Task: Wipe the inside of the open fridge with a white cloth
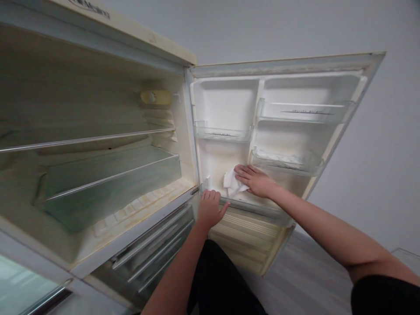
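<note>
My right hand (254,180) presses a crumpled white cloth (233,183) against the inner panel of the open refrigerator door (223,159), just above the lowest door shelf. Its fingers lie over the cloth's right part, pointing left. Lower and to the left, my left hand (211,208) grips the front rim of that clear lowest door shelf (259,209) near the hinge side, fingers bent over the edge and thumb pointing right. Part of the shelf is hidden behind this hand.
On the left stands the refrigerator's open upper compartment, with a glass shelf (88,139) and a clear drawer (114,192). Below it are lower drawers (157,249). More clear door shelves (223,133) sit above my hands. A wall (370,175) stands behind the door.
</note>
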`<control>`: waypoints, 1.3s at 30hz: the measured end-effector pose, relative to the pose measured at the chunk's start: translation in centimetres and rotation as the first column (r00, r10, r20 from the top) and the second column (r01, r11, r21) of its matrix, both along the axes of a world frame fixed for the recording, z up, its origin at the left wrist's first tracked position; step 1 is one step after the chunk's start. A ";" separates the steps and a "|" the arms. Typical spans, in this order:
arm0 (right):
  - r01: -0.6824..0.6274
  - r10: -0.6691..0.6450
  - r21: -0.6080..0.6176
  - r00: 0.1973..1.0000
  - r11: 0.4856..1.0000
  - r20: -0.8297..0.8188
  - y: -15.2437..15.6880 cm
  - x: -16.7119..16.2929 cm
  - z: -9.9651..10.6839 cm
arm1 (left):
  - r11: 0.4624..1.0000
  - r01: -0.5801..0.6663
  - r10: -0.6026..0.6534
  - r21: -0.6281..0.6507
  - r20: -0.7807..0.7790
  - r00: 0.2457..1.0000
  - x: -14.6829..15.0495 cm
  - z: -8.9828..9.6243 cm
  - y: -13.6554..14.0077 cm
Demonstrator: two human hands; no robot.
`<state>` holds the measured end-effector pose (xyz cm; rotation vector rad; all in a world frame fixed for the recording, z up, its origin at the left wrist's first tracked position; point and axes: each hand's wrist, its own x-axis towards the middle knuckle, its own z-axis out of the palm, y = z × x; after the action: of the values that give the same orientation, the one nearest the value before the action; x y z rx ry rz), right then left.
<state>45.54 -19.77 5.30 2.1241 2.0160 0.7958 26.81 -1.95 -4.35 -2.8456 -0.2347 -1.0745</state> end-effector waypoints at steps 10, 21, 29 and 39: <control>0.542 -0.555 0.170 0.831 0.823 0.036 -9.8 -2.6 0.5 | 1.000 0.001 -0.001 0.004 0.005 1.000 0.0 0.2 -0.1; 0.783 -0.781 0.089 0.621 0.616 -0.061 -5.9 -4.0 0.6 | 1.000 -0.006 0.006 0.010 0.010 1.000 0.1 0.0 -0.3; 0.543 -0.564 -0.151 0.805 0.826 -0.185 3.5 -5.4 -0.3 | 1.000 -0.010 0.010 -0.002 0.025 1.000 0.2 -0.4 -0.8; 0.178 -0.040 0.196 0.829 0.964 -0.558 14.4 -10.3 -1.8 | 0.990 0.132 -0.124 -0.051 0.145 0.982 -2.8 -8.1 1.5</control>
<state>35.25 -5.40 3.50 2.8513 2.0867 0.4560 24.03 -0.48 -12.42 -2.8749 -0.0960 -1.3180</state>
